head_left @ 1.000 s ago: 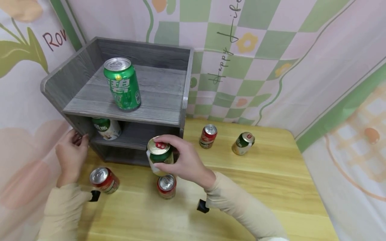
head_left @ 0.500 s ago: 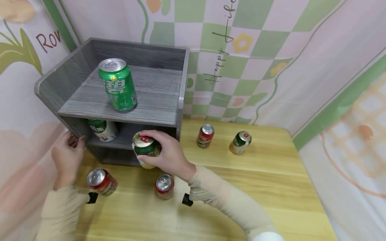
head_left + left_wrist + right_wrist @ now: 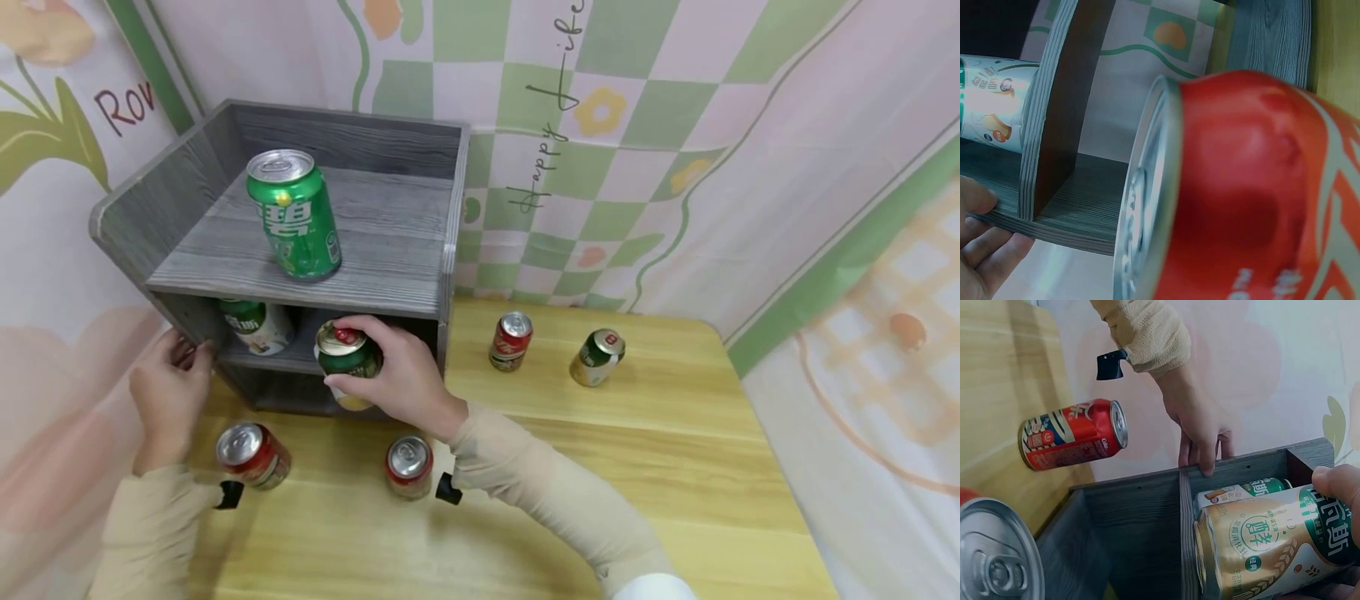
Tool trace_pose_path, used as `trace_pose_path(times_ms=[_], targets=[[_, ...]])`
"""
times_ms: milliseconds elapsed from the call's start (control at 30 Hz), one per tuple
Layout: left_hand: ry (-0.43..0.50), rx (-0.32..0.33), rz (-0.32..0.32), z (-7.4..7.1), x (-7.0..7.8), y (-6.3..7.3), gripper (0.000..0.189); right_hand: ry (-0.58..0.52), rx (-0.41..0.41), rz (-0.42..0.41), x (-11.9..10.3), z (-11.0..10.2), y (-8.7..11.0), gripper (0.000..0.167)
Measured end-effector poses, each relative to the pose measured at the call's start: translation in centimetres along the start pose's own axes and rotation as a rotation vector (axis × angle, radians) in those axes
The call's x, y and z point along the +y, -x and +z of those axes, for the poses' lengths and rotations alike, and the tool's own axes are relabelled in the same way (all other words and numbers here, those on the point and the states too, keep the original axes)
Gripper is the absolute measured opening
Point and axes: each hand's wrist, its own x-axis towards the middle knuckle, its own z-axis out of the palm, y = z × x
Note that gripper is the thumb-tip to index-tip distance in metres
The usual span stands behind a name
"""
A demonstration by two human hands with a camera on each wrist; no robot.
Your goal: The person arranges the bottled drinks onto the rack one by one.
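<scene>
My right hand [image 3: 408, 379] grips a green-and-gold drink can [image 3: 351, 365] near its top, at the front of the middle compartment of a grey wooden shelf [image 3: 393, 217]. In the right wrist view this can [image 3: 1254, 540] lies over the compartment's opening, its base near the shelf board. Another green-and-white can [image 3: 258, 327] stands inside that compartment on the left. My left hand [image 3: 168, 396] holds the shelf's left side panel, thumb at the front edge and fingers behind. A green Sprite can [image 3: 296, 221] stands on the top level.
Two red cola cans stand on the wooden table [image 3: 525, 517] before the shelf, one on the left [image 3: 255, 456] and one nearer the middle [image 3: 409, 467]. Right of the shelf are a red can [image 3: 512, 342] and a green-and-gold can [image 3: 597, 358]. A printed curtain [image 3: 675, 167] hangs behind.
My right hand has carried the green-and-gold can leftward and up to the middle compartment's opening. The left hand keeps its hold on the side panel.
</scene>
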Motion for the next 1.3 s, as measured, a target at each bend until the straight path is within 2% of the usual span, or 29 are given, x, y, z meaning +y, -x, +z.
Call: trace_pose_path(times_ms=[567,933,1167,1300], targets=[[0.015,-0.002,-0.001,0.2,-0.4,0.0,0.026,0.072,0.021,0.12,-0.1,1.2,-0.9,0.069],[0.02,0.003,-0.005,0.2,-0.2,0.0,0.027,0.155,0.014,0.205,-0.1,2.0,-1.8,0.086],[0.016,0.001,-0.001,0.2,-0.3,0.0,0.026,0.129,0.023,0.235,0.1,2.6,-2.5,0.09],[0.01,0.005,0.009,0.1,-0.3,0.0,0.025,0.047,0.03,0.257,0.2,2.8,-2.9,0.088]])
